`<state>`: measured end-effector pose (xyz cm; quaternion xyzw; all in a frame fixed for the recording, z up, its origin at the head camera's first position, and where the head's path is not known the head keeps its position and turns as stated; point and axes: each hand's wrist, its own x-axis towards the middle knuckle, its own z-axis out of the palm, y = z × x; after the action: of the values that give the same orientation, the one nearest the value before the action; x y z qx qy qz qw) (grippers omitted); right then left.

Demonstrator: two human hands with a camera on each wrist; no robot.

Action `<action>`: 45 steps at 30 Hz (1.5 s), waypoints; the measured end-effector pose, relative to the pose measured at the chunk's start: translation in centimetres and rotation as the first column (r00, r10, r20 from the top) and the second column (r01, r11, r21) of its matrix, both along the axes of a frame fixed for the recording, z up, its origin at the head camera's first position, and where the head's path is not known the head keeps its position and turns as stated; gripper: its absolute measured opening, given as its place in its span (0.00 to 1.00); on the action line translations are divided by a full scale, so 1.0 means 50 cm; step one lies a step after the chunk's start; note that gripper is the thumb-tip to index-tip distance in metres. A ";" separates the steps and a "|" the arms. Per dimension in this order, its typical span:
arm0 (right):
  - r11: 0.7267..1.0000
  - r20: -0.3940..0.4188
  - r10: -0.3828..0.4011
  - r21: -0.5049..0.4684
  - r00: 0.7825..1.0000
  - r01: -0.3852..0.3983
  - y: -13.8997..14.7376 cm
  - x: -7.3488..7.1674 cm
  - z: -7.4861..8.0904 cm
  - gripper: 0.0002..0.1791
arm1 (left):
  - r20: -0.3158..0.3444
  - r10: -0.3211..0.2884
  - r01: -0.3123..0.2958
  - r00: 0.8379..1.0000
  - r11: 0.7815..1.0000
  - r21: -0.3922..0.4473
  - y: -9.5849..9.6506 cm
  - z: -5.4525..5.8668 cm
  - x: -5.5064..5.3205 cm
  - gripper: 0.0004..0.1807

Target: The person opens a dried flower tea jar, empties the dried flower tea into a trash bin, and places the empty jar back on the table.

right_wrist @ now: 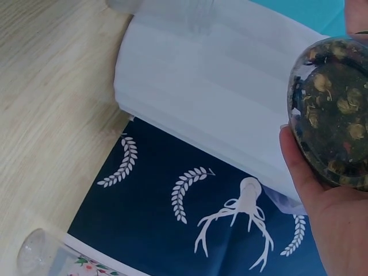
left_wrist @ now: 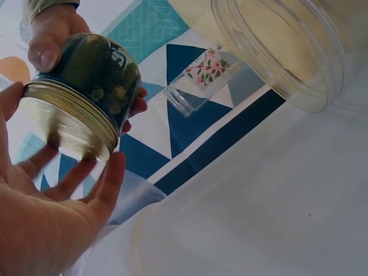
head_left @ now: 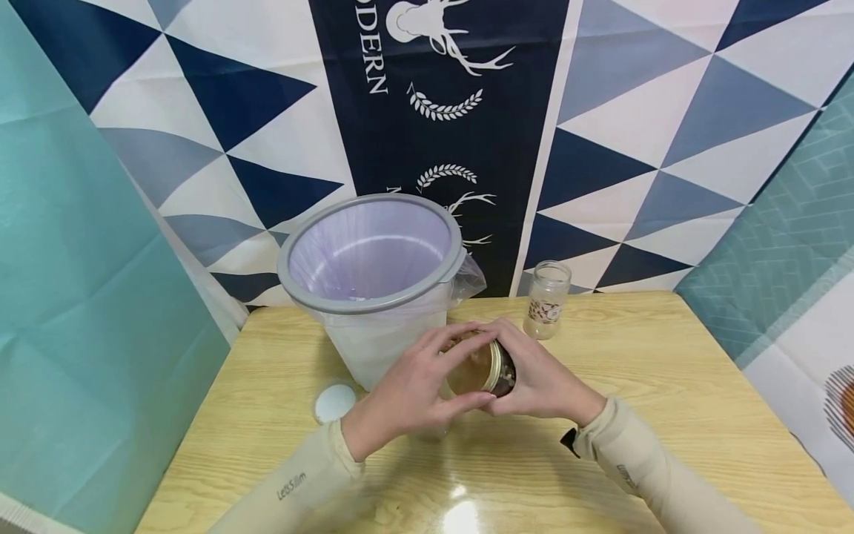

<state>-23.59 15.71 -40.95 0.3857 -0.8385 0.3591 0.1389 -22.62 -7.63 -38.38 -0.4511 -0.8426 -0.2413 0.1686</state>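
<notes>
A round glass jar [head_left: 508,372] of dark, dried-looking pieces is held up over the table between both hands, tipped onto its side. My right hand [head_left: 545,377] grips the jar's body; in the right wrist view the jar's base [right_wrist: 333,109] faces the camera, with yellowish bits inside. The fingers and thumb of my left hand [head_left: 415,382] are spread around the rim of its gold screw lid [head_left: 472,368]. In the left wrist view the lid [left_wrist: 72,123] sits on the jar, its flat top toward the left palm.
Close behind the hands stands a white bin [head_left: 400,334] with a grey rim and a liner. A clear jar with a printed label [head_left: 548,300] stands at the back right. Left of the hands lies a white disc [head_left: 335,403]. Another clear container [left_wrist: 287,52] is partly hidden below the left hand.
</notes>
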 end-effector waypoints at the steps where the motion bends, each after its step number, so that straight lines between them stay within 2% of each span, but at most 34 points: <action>1: 1.000 -0.005 -0.007 0.003 1.000 0.007 0.000 0.000 0.001 0.46 | -0.003 0.016 -0.016 1.000 1.000 -0.001 0.001 -0.001 0.001 0.43; 3: 1.000 -0.013 -0.013 0.012 1.000 0.013 0.000 -0.002 0.004 0.45 | -0.012 0.032 -0.032 0.999 0.999 -0.009 0.002 0.000 0.001 0.45; 5: 1.000 -0.013 -0.011 0.018 1.000 0.011 0.001 -0.004 0.009 0.46 | -0.034 0.015 -0.016 0.999 1.000 -0.025 0.003 0.002 -0.002 0.45; 10: 1.000 -0.001 -0.001 0.029 1.000 0.001 0.007 -0.009 0.017 0.51 | -0.120 -0.107 0.101 0.987 0.993 -0.055 0.001 0.008 -0.013 0.39; 12: 1.000 0.004 0.001 0.030 1.000 -0.001 0.009 -0.009 0.018 0.50 | -0.125 -0.140 0.135 0.982 0.990 -0.053 0.000 0.007 -0.013 0.37; 15: 1.000 0.006 0.009 0.025 1.000 -0.009 0.008 -0.009 0.017 0.46 | -0.116 -0.159 0.155 0.980 0.987 -0.043 -0.002 0.006 -0.011 0.36; 18: 1.000 0.013 0.024 0.009 1.000 -0.024 0.006 -0.009 0.016 0.46 | -0.111 -0.153 0.151 0.982 0.988 -0.030 -0.002 0.005 -0.011 0.35; 21: 0.999 0.020 0.033 0.001 0.999 -0.033 0.004 -0.008 0.014 0.47 | -0.106 -0.122 0.121 0.987 0.993 -0.017 -0.002 0.005 -0.008 0.36; 26: 1.000 -0.004 0.021 0.012 1.000 -0.021 0.003 -0.007 0.010 0.48 | -0.082 -0.019 0.019 0.996 1.000 -0.003 0.004 0.005 0.001 0.39; 31: 1.000 -0.028 0.015 0.017 0.999 -0.015 0.004 -0.005 0.008 0.45 | -0.081 0.065 -0.065 0.995 0.998 0.007 0.014 0.004 0.010 0.41; 33: 1.000 -0.025 0.016 0.019 1.000 -0.016 0.005 -0.005 0.008 0.46 | -0.090 0.061 -0.060 0.994 0.998 0.003 0.014 0.004 0.011 0.44; 37: 0.999 -0.017 0.019 0.026 1.000 -0.019 0.006 -0.004 0.011 0.49 | -0.107 -0.022 0.020 0.994 1.000 -0.017 0.006 0.003 0.007 0.46; 40: 0.999 -0.013 0.023 0.029 1.000 -0.023 0.005 -0.003 0.012 0.50 | -0.098 -0.076 0.074 0.992 0.997 -0.028 0.000 0.002 0.005 0.43; 45: 0.999 -0.003 0.029 0.024 1.000 -0.029 0.004 -0.003 0.012 0.49 | -0.085 -0.075 0.073 0.994 0.997 -0.029 -0.004 -0.001 0.003 0.42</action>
<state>-23.72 15.93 -40.36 0.4000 -0.8368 0.3504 0.1306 -22.49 -7.82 -38.44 -0.4941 -0.8202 -0.2168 0.1898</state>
